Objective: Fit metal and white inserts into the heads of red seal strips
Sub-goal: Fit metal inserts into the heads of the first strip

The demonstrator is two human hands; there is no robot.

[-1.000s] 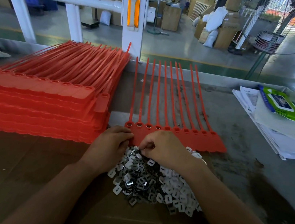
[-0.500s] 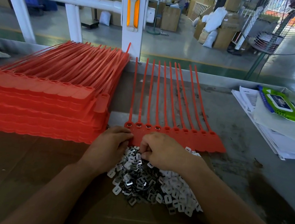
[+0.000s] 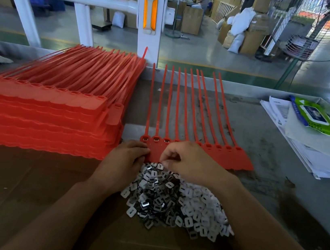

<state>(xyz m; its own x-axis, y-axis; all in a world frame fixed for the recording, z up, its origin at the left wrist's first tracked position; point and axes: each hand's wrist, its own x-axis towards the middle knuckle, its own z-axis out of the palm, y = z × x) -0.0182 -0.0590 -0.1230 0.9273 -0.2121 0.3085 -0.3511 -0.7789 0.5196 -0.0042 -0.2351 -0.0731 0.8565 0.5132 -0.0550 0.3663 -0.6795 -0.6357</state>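
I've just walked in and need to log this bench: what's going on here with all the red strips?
A person works on a row of red strips on the table. The left-hand grip holds the row's left end; the right-hand grip is curled over the heads, fingertips pinched on something too small to tell. The pile of inserts lies just nearer the person. A big stack of strips sits at left.

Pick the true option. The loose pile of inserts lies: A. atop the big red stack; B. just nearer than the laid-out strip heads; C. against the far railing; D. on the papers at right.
B: the pile of inserts sits on the near side of the row of strips, partly hidden by the right hand.
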